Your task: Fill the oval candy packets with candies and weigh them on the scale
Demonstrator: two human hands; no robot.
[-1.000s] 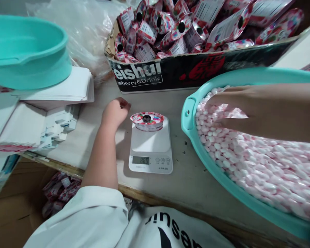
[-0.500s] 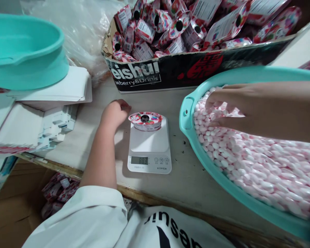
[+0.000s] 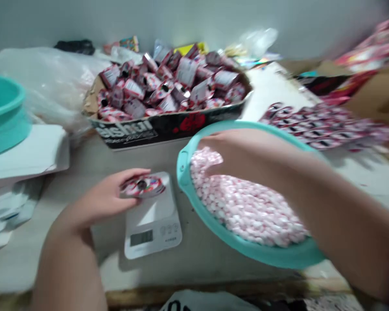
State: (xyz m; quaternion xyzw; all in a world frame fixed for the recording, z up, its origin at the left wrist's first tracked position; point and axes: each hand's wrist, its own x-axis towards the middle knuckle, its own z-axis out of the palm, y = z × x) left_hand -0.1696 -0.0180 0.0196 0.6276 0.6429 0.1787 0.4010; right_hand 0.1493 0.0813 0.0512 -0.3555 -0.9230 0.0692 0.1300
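My left hand (image 3: 108,196) grips a small round red-and-white candy container (image 3: 143,186) that sits on a white digital scale (image 3: 152,224). My right hand (image 3: 233,153) reaches into a teal basin (image 3: 184,166) filled with pink and white candies (image 3: 246,207); its fingers rest among them, smeared by motion, so whether they are open or closed is unclear. The whole picture is blurred.
A black cardboard box (image 3: 168,125) full of the same containers stands behind the scale. Rows of containers (image 3: 324,123) lie at the right. A second teal basin (image 3: 3,116) sits on white flat cartons (image 3: 29,151) at the left. Clear plastic (image 3: 52,82) lies behind.
The camera has lifted and swung right, showing more of the table's far side. My left hand has moved from beside the container to gripping it. My right hand stays in the candies.
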